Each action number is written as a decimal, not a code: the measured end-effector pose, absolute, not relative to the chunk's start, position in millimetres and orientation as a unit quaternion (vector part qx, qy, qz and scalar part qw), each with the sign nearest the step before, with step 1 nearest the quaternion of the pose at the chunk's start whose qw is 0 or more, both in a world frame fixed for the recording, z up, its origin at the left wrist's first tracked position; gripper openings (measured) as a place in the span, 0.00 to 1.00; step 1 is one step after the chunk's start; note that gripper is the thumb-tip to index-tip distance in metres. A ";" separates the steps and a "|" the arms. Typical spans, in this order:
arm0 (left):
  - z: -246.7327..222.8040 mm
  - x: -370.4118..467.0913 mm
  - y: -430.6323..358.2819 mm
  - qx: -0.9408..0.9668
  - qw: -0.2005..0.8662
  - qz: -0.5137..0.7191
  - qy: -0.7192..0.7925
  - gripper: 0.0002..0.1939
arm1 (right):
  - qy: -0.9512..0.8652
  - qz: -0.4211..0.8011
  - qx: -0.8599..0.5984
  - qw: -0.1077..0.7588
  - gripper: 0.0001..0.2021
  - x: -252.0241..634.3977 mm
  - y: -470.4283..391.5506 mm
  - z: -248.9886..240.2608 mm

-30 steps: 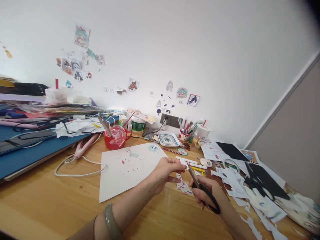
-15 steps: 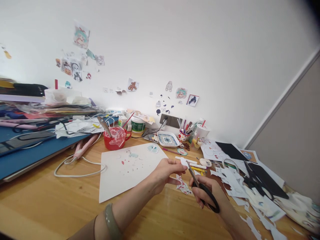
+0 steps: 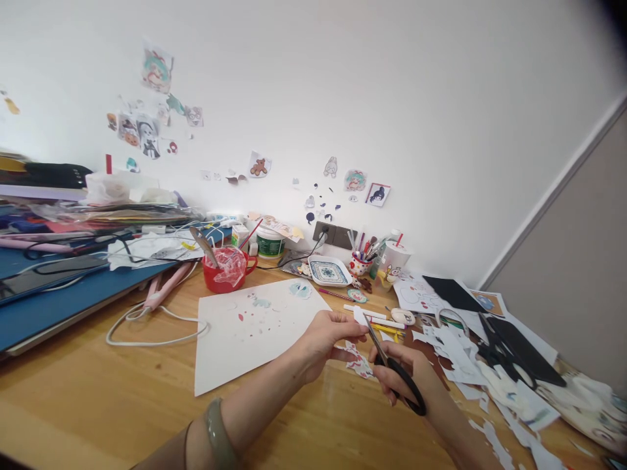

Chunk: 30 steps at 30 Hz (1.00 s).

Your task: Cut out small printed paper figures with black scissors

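Observation:
Between its thumb and fingers my left hand (image 3: pixel 329 343) pinches a small piece of white paper (image 3: pixel 360 317). My right hand (image 3: pixel 404 375) is closed round the black handles of a pair of scissors (image 3: pixel 379 349), whose blades point up and left at that paper. Below the fingertips a red-patterned paper cutout (image 3: pixel 360 362) lies on the desk, partly hidden by my left hand. To the left is a large white sheet (image 3: pixel 235 346) with small coloured cut pieces on it.
A red mug (image 3: pixel 225 277), a square patterned dish (image 3: pixel 329 271) and a pen cup (image 3: pixel 360 265) stand toward the wall. Paper scraps (image 3: pixel 458 352) and a second pair of black scissors (image 3: pixel 499 356) lie at the right. A white cable (image 3: pixel 161 344) loops at the left.
The scissors and my right hand have shifted slightly left, with the blades closer together at the paper. My left hand has barely moved.

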<state>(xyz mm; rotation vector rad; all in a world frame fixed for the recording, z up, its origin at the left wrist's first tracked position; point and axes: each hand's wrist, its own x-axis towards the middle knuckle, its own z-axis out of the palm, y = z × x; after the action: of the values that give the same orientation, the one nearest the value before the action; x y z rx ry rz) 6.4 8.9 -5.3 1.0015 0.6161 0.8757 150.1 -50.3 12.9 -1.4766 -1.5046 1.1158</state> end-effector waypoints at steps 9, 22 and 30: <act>-6.5 6.3 10.0 0.458 0.745 0.402 0.272 0.12 | -0.599 0.444 -0.560 0.362 0.07 151.9 -50.4 12.0; -8.9 6.7 8.2 0.452 0.757 0.396 0.257 0.12 | -0.609 0.443 -0.563 0.340 0.09 148.3 -50.8 15.9; -6.8 6.2 9.0 0.452 0.756 0.396 0.260 0.12 | -0.606 0.444 -0.569 0.334 0.08 151.3 -46.6 8.6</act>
<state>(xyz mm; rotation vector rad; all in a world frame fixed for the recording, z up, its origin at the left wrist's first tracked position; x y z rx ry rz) 6.2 9.0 -6.8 0.9860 0.5672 0.8625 151.3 -46.6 8.6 -1.4864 -1.5813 1.1602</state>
